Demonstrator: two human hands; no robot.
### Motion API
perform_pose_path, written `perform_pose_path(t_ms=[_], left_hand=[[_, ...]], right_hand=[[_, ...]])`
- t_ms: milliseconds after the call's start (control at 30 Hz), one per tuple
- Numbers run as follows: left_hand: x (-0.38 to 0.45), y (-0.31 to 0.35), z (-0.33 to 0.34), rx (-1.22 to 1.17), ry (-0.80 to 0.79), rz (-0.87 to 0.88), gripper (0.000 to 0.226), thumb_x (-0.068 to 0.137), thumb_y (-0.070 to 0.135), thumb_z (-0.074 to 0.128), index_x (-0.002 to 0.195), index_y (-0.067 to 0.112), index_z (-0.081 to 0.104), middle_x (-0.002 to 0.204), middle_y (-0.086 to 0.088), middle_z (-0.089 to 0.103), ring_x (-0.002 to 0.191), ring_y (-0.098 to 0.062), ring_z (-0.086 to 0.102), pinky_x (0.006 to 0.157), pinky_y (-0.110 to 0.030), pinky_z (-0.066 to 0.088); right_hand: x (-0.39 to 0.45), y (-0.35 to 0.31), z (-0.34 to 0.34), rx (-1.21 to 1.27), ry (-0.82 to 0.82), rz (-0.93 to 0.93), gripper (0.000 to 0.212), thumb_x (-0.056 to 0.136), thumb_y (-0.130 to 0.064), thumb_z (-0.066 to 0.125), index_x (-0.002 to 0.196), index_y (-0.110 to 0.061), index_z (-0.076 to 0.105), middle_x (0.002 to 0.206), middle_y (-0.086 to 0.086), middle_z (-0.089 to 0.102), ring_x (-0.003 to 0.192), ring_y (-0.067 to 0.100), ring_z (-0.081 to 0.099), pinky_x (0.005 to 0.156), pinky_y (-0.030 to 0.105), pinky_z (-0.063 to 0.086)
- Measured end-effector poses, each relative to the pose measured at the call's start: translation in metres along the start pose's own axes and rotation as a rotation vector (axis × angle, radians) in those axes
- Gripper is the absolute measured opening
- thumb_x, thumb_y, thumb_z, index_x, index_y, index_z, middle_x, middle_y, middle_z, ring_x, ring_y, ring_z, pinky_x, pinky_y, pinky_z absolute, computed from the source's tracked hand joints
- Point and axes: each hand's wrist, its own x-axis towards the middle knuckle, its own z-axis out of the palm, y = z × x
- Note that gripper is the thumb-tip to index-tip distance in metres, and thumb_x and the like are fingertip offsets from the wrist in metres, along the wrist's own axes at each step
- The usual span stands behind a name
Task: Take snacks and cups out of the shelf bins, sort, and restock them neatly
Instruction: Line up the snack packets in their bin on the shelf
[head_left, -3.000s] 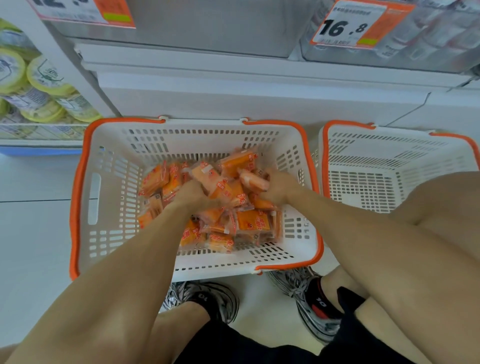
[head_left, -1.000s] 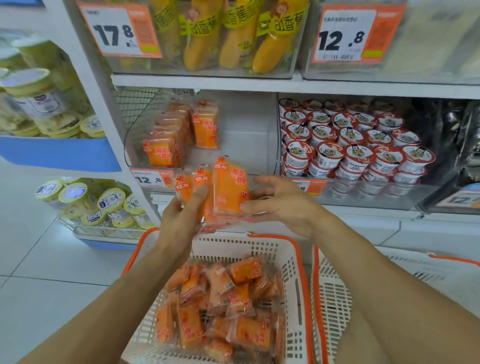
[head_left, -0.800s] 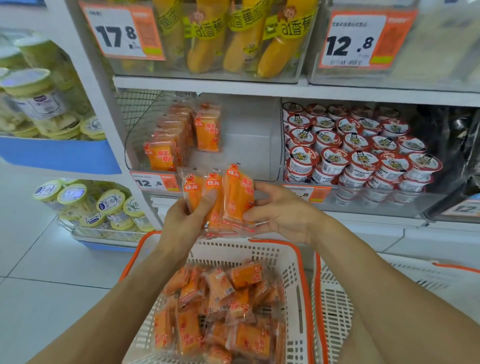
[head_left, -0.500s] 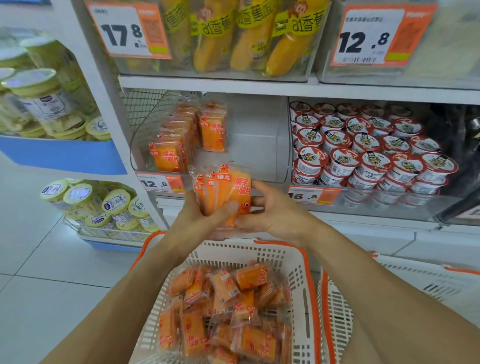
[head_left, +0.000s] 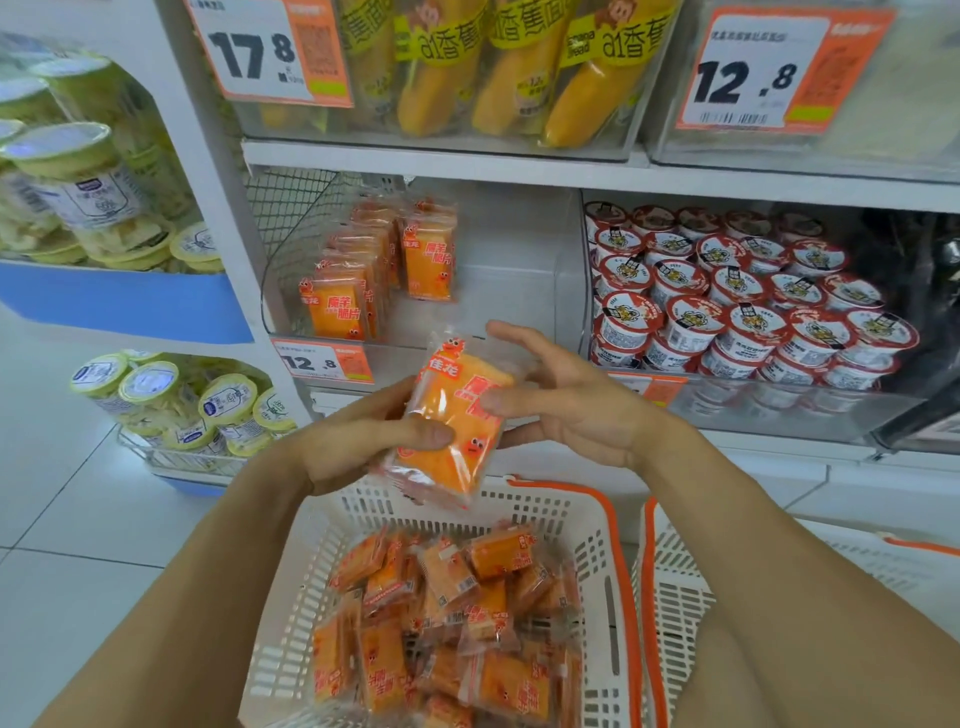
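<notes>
Shelf (head_left: 519, 179): it filled the upper half of my view, from 9 to 3 o'clock, white, with price tags on the edges.
Cup bin (head_left: 779, 415): at 2 o'clock, a clear bin full of red-lidded cups (head_left: 737, 317), packed close in rows.
Snack bin (head_left: 519, 291): at 12 o'clock, clear walls, only partly filled. Some orange packets (head_left: 337, 306) stood upright in rows at its left side; the right side was bare.
Basket (head_left: 618, 571): at 6 o'clock, white with orange rim, holding a loose heap of the same snack packets (head_left: 447, 623). A second basket (head_left: 670, 597) stood just beside it at 5 o'clock; I could not see inside.
Left hand (head_left: 358, 441): at the centre, its fingers curled around the left edge of a small stack of packets (head_left: 457, 426), thumb pressing across the front.
Right hand (head_left: 566, 410): just at 3 o'clock of the stack, fingers straight and spread, the thumb tip touching the front of the top packet; it was not gripping.
Stack: it was held above the basket and in front of the snack bin, tilted, the lower packets a little fanned out.
Risk, my judgement: the wrappers looked slippery, and only one hand really held the stack. If I moved it to the bin so, the lower packets could slide out and fall. Pushed in tilted, it could also knock down the standing rows.
</notes>
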Motion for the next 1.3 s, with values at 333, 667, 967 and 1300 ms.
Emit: perform_pose_path(t_ms=[333, 667, 967, 1300], left_hand=[[0.001, 0.024, -0.026, 0.304, 0.183, 0.124, 0.072, 0.06, 0.039, 0.092, 0.125, 0.029, 0.062, 0.114, 0.008, 0.072, 0.104, -0.009, 0.069, 0.091, -0.03, 0.057], [0.037, -0.003, -0.062, 0.89, 0.877, 0.281, 0.068, 0.071, 0.046, 0.085, 0.128, 0.019, 0.061, 0.124, -0.007, 0.059, 0.12, -0.027, 0.048, 0.099, -0.037, 0.038], [0.053, -0.044, -0.075, 1.081, 1.017, 0.42, 0.016, 0.075, 0.027, 0.084, 0.082, 0.019, 0.072, 0.083, 0.001, 0.071, 0.086, -0.029, 0.059, 0.088, -0.034, 0.029], [0.06, -0.052, -0.08, 1.08, 1.041, 0.43, 0.016, 0.075, 0.025, 0.084, 0.081, 0.022, 0.07, 0.081, 0.004, 0.068, 0.084, -0.027, 0.057, 0.085, -0.035, 0.031]], right_hand=[[0.014, 0.008, -0.005, -0.144, 0.1, -0.384, 0.08, 0.068, -0.013, 0.088, 0.14, -0.024, 0.054, 0.128, 0.014, 0.065, 0.119, 0.03, 0.063, 0.097, 0.049, 0.055], [0.068, -0.023, 0.009, -0.588, 0.645, -0.892, 0.075, 0.068, 0.0, 0.083, 0.134, -0.01, 0.05, 0.131, 0.008, 0.052, 0.124, 0.008, 0.053, 0.097, 0.023, 0.05], [0.195, -0.03, -0.008, -0.84, 0.463, -0.443, 0.075, 0.061, -0.009, 0.087, 0.128, -0.016, 0.053, 0.13, 0.002, 0.054, 0.117, 0.015, 0.056, 0.101, 0.026, 0.046], [0.218, -0.016, 0.005, -0.672, 0.598, -0.308, 0.116, 0.063, -0.018, 0.089, 0.155, -0.02, 0.018, 0.126, -0.002, 0.035, 0.125, 0.023, 0.053, 0.109, 0.038, 0.046]])
